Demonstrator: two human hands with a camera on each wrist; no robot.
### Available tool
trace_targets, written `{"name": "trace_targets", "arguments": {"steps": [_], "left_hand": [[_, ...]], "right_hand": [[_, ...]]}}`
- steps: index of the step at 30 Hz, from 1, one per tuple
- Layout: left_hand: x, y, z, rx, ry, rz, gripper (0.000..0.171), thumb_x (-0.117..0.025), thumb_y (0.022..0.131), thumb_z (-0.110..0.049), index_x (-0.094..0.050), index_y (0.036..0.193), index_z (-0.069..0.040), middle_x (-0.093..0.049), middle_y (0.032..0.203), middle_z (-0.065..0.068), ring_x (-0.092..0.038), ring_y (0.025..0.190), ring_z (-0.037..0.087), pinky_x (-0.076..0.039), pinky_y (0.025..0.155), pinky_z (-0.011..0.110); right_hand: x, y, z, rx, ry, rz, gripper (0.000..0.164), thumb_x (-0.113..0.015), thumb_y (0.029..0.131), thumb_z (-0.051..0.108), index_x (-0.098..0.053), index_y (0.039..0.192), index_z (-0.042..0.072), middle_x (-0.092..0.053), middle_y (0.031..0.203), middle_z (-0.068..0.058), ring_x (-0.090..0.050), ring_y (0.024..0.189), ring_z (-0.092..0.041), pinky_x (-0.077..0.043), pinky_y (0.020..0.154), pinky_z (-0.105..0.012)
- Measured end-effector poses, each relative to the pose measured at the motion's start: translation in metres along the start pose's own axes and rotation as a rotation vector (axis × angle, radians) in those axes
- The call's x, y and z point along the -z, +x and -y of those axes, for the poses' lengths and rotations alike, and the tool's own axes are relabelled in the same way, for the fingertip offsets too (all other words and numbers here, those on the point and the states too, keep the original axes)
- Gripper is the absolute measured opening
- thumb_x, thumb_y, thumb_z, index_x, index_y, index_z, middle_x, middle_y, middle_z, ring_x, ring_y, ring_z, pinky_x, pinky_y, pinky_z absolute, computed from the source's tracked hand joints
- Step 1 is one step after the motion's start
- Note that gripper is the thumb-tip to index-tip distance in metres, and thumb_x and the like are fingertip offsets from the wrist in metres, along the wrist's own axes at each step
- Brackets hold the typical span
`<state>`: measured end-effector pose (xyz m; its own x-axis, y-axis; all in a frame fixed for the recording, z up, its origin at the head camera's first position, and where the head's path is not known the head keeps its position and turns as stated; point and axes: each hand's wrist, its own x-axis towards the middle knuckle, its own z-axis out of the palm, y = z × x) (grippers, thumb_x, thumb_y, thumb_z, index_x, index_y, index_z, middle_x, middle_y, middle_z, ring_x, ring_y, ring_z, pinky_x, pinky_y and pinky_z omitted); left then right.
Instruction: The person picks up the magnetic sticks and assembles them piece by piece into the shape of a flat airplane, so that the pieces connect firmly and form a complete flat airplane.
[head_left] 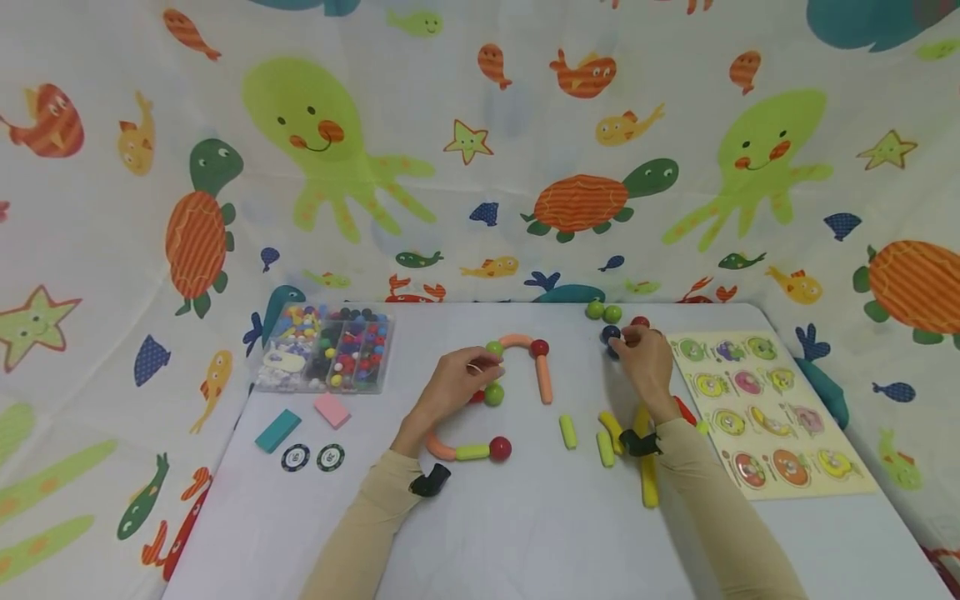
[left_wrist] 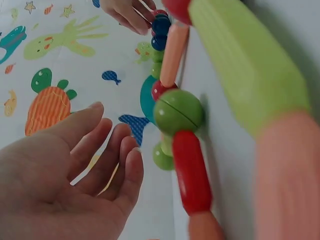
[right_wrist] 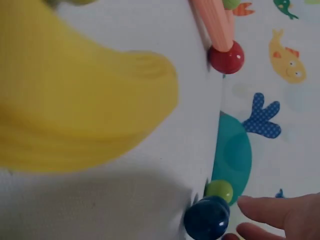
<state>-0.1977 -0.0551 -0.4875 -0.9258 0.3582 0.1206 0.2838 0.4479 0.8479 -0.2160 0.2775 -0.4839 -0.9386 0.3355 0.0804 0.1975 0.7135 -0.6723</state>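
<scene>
My left hand (head_left: pixel 459 383) hovers with relaxed fingers beside the chain of pieces; in the left wrist view nothing is in its palm (left_wrist: pixel 75 175). Close by are a green ball (left_wrist: pixel 178 112) and a red rod (left_wrist: pixel 192 172). The chain also has peach rods (head_left: pixel 544 379), a light green rod (head_left: pixel 472 452) and red balls (head_left: pixel 500 448). My right hand (head_left: pixel 648 360) is at the dark blue balls (head_left: pixel 611 335), beside a red ball (head_left: pixel 640 322). Its fingers (right_wrist: pixel 265 210) reach around a dark blue ball (right_wrist: pixel 206 218) without a visible grip.
Light green rods (head_left: pixel 567 432) and yellow pieces (head_left: pixel 648 483) lie near the right forearm. A picture board (head_left: pixel 772 417) is at the right. On the left are a bead box (head_left: pixel 326 350), teal block (head_left: pixel 278 431), pink block (head_left: pixel 332 411) and two round chips (head_left: pixel 330 457). Green balls (head_left: pixel 612 314) sit behind.
</scene>
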Motion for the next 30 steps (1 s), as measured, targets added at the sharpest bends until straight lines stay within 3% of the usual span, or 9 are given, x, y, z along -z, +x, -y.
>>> {"name": "trace_targets", "arguments": {"steps": [7, 13, 23, 30], "left_hand": [[-0.015, 0.014, -0.023, -0.026, -0.018, 0.103, 0.025, -0.07, 0.097, -0.022, -0.072, 0.119, -0.01, -0.072, 0.106, -0.001, -0.063, 0.093, 0.014, -0.054, 0.083, 0.028], [-0.03, 0.028, -0.033, -0.062, 0.02, 0.155, 0.024, -0.069, 0.097, -0.012, -0.071, 0.118, -0.003, -0.071, 0.111, 0.005, -0.062, 0.095, 0.016, -0.054, 0.085, 0.025], [-0.057, 0.038, -0.034, 0.049, 0.059, 0.139, 0.02, -0.069, 0.097, -0.016, -0.074, 0.116, -0.008, -0.072, 0.11, 0.004, -0.059, 0.097, 0.017, -0.052, 0.086, 0.027], [-0.063, 0.038, -0.035, 0.102, 0.069, 0.152, 0.025, -0.068, 0.098, -0.019, -0.072, 0.121, -0.011, -0.071, 0.111, 0.005, -0.059, 0.097, 0.018, -0.053, 0.083, 0.029]], "right_hand": [[-0.001, -0.002, -0.005, 0.01, -0.056, 0.076, 0.035, -0.069, 0.097, 0.021, -0.067, 0.125, -0.001, -0.068, 0.114, -0.022, -0.058, 0.098, -0.033, -0.051, 0.085, -0.041], [-0.001, -0.005, -0.007, 0.014, -0.062, 0.114, 0.036, -0.07, 0.096, 0.015, -0.065, 0.127, -0.002, -0.066, 0.121, -0.024, -0.059, 0.106, -0.036, -0.051, 0.097, -0.049], [0.003, -0.009, -0.011, -0.011, -0.02, 0.143, 0.039, -0.069, 0.097, 0.015, -0.062, 0.13, -0.002, -0.064, 0.124, -0.025, -0.057, 0.108, -0.036, -0.05, 0.1, -0.049], [0.009, -0.021, -0.002, 0.018, 0.048, 0.136, 0.043, -0.07, 0.097, 0.025, -0.062, 0.132, 0.002, -0.065, 0.126, -0.022, -0.06, 0.112, -0.035, -0.051, 0.099, -0.049]]}}
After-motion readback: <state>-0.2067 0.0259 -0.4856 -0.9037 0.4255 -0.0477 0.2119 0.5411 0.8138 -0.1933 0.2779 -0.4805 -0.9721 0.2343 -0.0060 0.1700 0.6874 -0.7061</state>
